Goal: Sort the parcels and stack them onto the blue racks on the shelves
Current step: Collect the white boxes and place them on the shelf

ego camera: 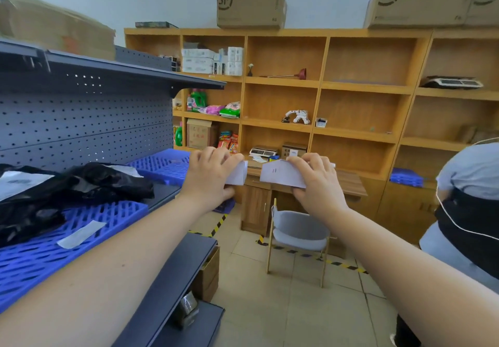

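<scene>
Both my hands are raised in front of me, each holding a piece of white paper. My left hand (213, 176) grips a small white paper piece (239, 175). My right hand (314, 178) grips a larger white paper piece (279, 174) with faint print; a gap separates the two pieces. At my left, a grey perforated metal shelf (89, 120) carries blue racks (54, 252). Black plastic parcels (81, 187) with white labels lie on the near rack. A second blue rack (164, 164) lies farther back on the same shelf.
A white label strip (81, 234) lies on the near rack. A wooden desk (348, 182) and grey chair (299, 229) stand ahead, wooden cubby shelving (321, 85) behind. Another person (469, 209) stands at the right. Cardboard boxes (251, 8) top the shelving. Yellow-black tape (218, 225) marks the floor.
</scene>
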Tool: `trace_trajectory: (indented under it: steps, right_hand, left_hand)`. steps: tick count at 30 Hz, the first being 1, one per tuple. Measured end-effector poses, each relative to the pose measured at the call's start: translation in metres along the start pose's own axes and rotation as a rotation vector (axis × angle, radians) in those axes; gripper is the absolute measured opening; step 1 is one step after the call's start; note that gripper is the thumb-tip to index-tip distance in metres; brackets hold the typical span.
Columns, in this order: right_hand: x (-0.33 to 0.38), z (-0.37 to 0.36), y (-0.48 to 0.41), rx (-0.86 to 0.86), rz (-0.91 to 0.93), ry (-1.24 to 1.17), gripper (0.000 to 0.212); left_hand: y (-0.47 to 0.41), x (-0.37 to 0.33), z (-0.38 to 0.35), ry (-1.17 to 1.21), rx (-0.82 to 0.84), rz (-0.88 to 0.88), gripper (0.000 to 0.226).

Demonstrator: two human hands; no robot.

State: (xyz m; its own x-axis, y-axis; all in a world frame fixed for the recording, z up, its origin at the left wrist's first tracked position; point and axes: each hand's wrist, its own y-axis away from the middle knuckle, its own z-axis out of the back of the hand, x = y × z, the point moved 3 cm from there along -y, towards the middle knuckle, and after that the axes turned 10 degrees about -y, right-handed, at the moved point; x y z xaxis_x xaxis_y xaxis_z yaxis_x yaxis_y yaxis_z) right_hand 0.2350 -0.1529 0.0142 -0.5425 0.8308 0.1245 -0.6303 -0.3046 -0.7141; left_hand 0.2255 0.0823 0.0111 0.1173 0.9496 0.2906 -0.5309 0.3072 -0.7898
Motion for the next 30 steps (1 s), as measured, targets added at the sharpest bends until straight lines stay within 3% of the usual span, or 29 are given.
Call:
trace_trajectory:
  steps: [23, 30]
  right_hand:
    - [0.008, -0.187, -0.199, -0.019, 0.017, -0.145, 0.059]
    - [0.008, -0.245, -0.242, -0.028, 0.026, -0.246, 0.06]
  left_hand:
    - [-0.07, 0.17, -0.173, -0.056, -0.006, 0.052, 0.069]
    - [-0.077, 0.206, -0.207, -0.114, 0.091, 0.102, 0.067]
